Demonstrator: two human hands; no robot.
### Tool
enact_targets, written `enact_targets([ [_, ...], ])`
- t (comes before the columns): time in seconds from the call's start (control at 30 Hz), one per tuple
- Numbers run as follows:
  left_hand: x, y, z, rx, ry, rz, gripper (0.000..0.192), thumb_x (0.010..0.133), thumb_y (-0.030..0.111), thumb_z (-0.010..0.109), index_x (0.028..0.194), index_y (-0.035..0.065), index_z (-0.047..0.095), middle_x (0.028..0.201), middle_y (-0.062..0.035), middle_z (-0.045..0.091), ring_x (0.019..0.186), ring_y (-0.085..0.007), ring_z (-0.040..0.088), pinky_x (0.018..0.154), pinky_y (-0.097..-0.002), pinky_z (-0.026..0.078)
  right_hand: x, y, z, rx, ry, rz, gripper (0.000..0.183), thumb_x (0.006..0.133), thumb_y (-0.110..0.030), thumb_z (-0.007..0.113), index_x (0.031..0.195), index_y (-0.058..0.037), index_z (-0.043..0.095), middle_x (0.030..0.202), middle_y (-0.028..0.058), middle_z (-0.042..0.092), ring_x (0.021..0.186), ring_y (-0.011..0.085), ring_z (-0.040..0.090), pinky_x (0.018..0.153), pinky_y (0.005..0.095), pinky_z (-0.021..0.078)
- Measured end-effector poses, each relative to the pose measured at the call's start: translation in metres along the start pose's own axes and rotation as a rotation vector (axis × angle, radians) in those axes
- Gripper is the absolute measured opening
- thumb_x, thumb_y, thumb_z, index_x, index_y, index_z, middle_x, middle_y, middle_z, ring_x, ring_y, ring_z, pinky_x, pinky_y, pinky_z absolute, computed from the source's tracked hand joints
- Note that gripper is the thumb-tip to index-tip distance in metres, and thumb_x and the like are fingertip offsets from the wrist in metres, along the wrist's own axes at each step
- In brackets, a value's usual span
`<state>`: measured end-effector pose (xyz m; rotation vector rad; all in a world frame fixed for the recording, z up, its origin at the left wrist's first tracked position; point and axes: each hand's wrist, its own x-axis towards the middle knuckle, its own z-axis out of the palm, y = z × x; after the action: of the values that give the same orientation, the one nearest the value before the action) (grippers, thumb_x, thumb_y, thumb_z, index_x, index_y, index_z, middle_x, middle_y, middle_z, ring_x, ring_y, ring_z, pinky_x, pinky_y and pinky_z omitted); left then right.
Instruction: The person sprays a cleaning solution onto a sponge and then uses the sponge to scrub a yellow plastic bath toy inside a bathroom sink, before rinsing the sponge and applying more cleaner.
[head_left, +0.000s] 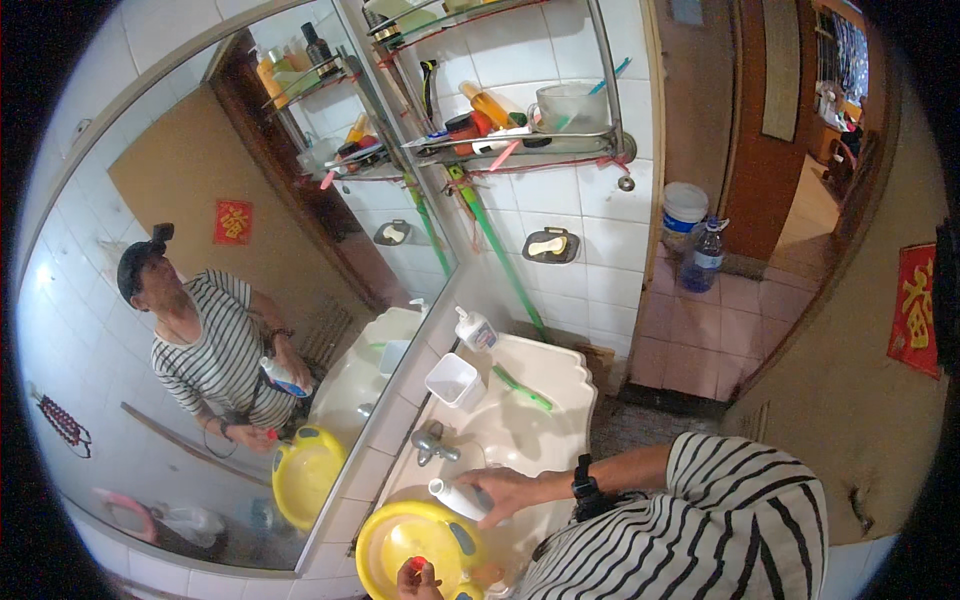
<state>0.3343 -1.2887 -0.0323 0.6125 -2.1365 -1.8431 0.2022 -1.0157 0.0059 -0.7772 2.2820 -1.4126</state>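
My right hand (504, 495), with a black band at the wrist, comes in from the right and grips a white plastic bottle (459, 501). The bottle is tilted, its uncapped neck pointing left just above a yellow plastic basin (381, 520). At the bottom edge, my left hand (418, 583) pinches a small red cap (417, 562) over the basin. The basin sits at the near end of a cream washbasin (566, 375). The mirror (247, 315) reflects both hands, the bottle and the cap. The lower part of my left hand is cut off by the frame.
Beside the metal faucet (433, 444) stand a white square container (454, 380) and a pump bottle (475, 330). A green toothbrush (523, 387) lies on the washbasin. Above is a cluttered glass shelf (555, 141). A bucket (684, 206) and water jug (703, 259) stand by the doorway.
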Motion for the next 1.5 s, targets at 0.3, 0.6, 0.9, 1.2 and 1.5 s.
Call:
enact_targets([
  [0.3, -0.006, -0.015, -0.036, 0.026, 0.055, -0.027, 0.032, 0.079, 0.018, 0.074, 0.106, 0.0035, 0.066, 0.094, -0.0051, 0.065, 0.076, -0.014, 0.06, 0.053, -0.0229, 0.048, 0.026, 0.012, 0.044, -0.022, 0.021, -0.169, 0.092, 0.06, -0.035, 0.079, 0.138, -0.007, 0.038, 0.122, 0.0175, 0.054, 0.107, 0.0316, 0.055, 0.089, 0.037, 0.0463],
  [0.6, -0.017, -0.007, -0.043, 0.021, 0.055, -0.093, 0.029, 0.079, 0.018, 0.074, 0.104, 0.0044, 0.067, 0.093, -0.0044, 0.065, 0.076, -0.0141, 0.059, 0.054, -0.0236, 0.047, 0.026, -0.01, 0.051, 0.085, -0.066, -0.109, 0.09, 0.061, -0.036, 0.079, 0.134, -0.0001, 0.039, 0.118, 0.02, 0.054, 0.102, 0.0295, 0.056, 0.086, 0.0356, 0.0471],
  [0.9, -0.016, -0.01, -0.046, -0.006, 0.068, -0.107, 0.03, 0.079, 0.017, 0.075, 0.105, 0.0048, 0.067, 0.094, -0.0048, 0.066, 0.077, -0.0142, 0.06, 0.055, -0.0243, 0.047, 0.021, -0.024, 0.045, 0.043, -0.104, -0.084, 0.095, 0.062, -0.04, 0.078, 0.137, 0.0013, 0.034, 0.124, 0.021, 0.049, 0.105, 0.0308, 0.054, 0.087, 0.0365, 0.0465],
  [1.2, -0.012, -0.021, -0.041, -0.049, 0.074, -0.118, 0.033, 0.079, 0.015, 0.075, 0.109, 0.0035, 0.065, 0.096, -0.0058, 0.065, 0.078, -0.0156, 0.061, 0.056, -0.0255, 0.049, 0.02, -0.018, 0.044, 0.01, -0.066, -0.068, 0.1, 0.059, -0.041, 0.078, 0.139, -0.001, 0.034, 0.118, 0.0223, 0.052, 0.103, 0.0328, 0.055, 0.086, 0.0387, 0.0466],
  [1.5, -0.01, -0.032, -0.042, -0.088, 0.04, -0.073, 0.033, 0.078, 0.017, 0.076, 0.107, 0.0034, 0.065, 0.092, -0.0061, 0.065, 0.075, -0.0155, 0.06, 0.054, -0.0254, 0.049, 0.019, -0.011, 0.044, 0.047, -0.035, -0.119, 0.095, 0.058, -0.038, 0.078, 0.136, -0.0011, 0.038, 0.116, 0.022, 0.054, 0.101, 0.0325, 0.056, 0.084, 0.038, 0.048],
])
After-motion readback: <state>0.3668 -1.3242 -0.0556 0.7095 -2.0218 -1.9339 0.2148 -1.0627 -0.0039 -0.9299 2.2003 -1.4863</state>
